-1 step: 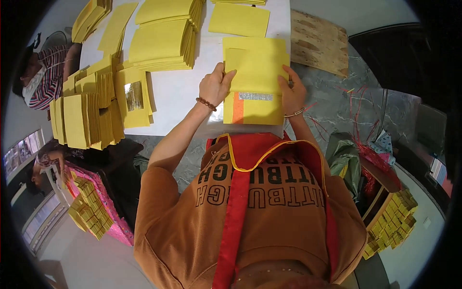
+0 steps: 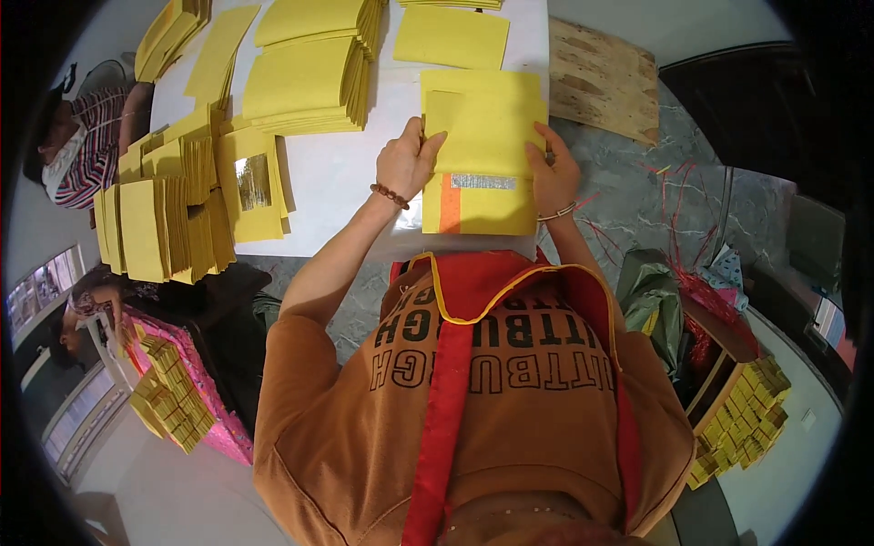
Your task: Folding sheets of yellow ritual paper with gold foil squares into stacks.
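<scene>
Yel. paper (image 2: pixel 487 136) w/ orange strip (image 2: pixel 450 207) lies on tbl (image 2: pixel 332 173).

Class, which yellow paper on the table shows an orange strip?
The yellow paper between the left hand and right hand: its orange strip sits beside a silver band. The other yellow papers on the table show no orange.

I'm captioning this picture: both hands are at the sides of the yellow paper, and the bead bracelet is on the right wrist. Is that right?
Not quite: the head view shows the bead bracelet on the wrist of the left hand, not the right hand. The rest stands: both hands are at the sides of the yellow paper.
</scene>
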`<state>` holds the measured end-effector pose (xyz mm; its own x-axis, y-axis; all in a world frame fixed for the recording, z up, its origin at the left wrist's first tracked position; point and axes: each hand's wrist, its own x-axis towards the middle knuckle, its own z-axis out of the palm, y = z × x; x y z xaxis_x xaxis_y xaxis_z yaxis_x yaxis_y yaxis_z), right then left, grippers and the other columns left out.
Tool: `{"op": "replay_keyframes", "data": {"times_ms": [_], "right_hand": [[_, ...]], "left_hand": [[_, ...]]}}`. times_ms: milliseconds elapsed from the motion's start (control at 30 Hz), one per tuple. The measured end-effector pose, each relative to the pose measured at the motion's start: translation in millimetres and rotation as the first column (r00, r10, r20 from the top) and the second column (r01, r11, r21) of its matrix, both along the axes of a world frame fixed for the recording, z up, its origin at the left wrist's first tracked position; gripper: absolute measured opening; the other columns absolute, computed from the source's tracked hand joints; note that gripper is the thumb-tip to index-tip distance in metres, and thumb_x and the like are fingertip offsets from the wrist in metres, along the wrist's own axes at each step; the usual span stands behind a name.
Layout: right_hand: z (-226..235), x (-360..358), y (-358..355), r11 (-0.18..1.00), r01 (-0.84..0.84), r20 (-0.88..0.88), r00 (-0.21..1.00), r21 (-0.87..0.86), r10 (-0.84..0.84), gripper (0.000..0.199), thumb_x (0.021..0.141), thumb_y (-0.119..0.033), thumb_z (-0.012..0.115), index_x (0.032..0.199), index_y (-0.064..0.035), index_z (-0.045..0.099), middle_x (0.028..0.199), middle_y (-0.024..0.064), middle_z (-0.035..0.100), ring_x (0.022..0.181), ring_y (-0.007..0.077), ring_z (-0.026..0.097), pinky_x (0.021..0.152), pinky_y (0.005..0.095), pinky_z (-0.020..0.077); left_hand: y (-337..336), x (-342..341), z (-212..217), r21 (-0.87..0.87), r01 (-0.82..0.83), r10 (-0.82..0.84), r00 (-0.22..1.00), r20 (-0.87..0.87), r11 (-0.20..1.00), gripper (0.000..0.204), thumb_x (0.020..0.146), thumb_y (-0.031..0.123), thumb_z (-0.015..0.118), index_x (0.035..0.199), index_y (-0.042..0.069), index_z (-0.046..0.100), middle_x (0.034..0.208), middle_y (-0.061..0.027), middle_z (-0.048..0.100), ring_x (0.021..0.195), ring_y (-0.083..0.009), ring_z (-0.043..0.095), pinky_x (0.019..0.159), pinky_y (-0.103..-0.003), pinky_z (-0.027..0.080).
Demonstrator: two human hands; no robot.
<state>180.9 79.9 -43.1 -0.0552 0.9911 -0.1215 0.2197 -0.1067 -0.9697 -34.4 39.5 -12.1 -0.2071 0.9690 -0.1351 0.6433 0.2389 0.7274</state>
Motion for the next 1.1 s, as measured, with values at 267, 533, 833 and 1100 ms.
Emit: {"op": "replay_keyframes", "data": {"times_ms": [267,533,833,1100], "right_hand": [[9,-3,2,1.000,0.010,0.149,0.989,-0.017,-0.007,0.032,0.080,-0.005,0.060,0.112,-0.0023,0.057,0.088,0.0039,0.062,0.072,0.0067,0.054,0.062,0.0207,0.0444],[-1,-3,5,0.998,0.032,0.090,0.995,0.057,-0.037,0.032,0.077,-0.010,0.063,0.108,-0.0046,0.060,0.082,0.0062,0.062,0.066,0.0088,0.054,0.059,0.0229,0.0437],[17,-3,-16,0.856,-0.244,0.649,0.749,0.455,-0.132,0.039,0.077,-0.024,0.064,0.113,-0.0109,0.057,0.116,0.0149,0.049,0.096,0.0283,0.052,0.080,0.0356,0.0425],[-22,3,-17,0.952,-0.170,0.149,0.979,0.256,0.135,0.036,0.085,-0.022,0.053,0.119,-0.0109,0.051,0.123,0.0187,0.043,0.113,0.0318,0.043,0.095,0.0369,0.0344]], "left_hand": [[-2,5,12,0.039,-0.043,0.047,0.993,-0.112,0.998,0.034,0.082,0.026,0.059,0.105,0.004,0.048,0.084,-0.0123,0.058,0.079,-0.0276,0.057,0.063,-0.039,0.041],[-14,23,13,0.131,0.626,-0.472,0.693,-0.545,0.768,0.062,0.079,0.030,0.058,0.135,0.019,0.033,0.139,-0.0089,0.031,0.127,-0.0282,0.029,0.102,-0.045,0.024],[-15,22,-1,0.050,0.627,-0.487,0.650,-0.583,0.778,0.056,0.086,0.045,0.046,0.135,0.021,0.033,0.141,-0.0084,0.028,0.130,-0.0271,0.022,0.105,-0.045,0.017],[-11,22,-4,0.025,0.653,-0.496,0.600,-0.627,0.757,0.054,0.087,0.040,0.045,0.135,0.019,0.034,0.141,-0.0098,0.028,0.128,-0.0284,0.026,0.103,-0.045,0.021]]}}
